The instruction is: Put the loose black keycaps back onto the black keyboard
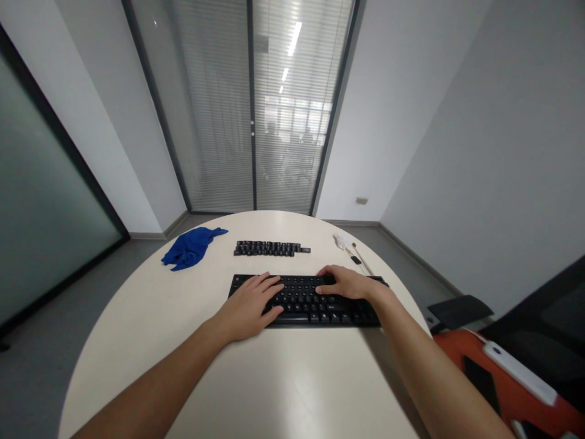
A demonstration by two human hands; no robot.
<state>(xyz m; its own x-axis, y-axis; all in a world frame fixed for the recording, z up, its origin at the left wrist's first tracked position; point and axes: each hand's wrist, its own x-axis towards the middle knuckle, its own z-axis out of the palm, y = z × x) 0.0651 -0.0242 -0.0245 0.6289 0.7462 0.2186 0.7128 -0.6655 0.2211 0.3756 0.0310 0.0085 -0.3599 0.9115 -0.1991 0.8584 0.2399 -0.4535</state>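
Note:
A black keyboard lies on the round cream table in front of me. My left hand rests over its left part, fingers spread across the keys, thumb near the front edge. Over the right part is my right hand, its thumb and index finger apart above the upper keys; the other fingers are partly hidden. No held object shows in either hand. Behind the keyboard, loose black keycaps are set out in rows, with a longer one at the right end.
A crumpled blue cloth lies at the table's back left. Back right are a white crumpled piece, a small black item and a thin stick. An orange chair seat beside the table's right edge carries a white power strip.

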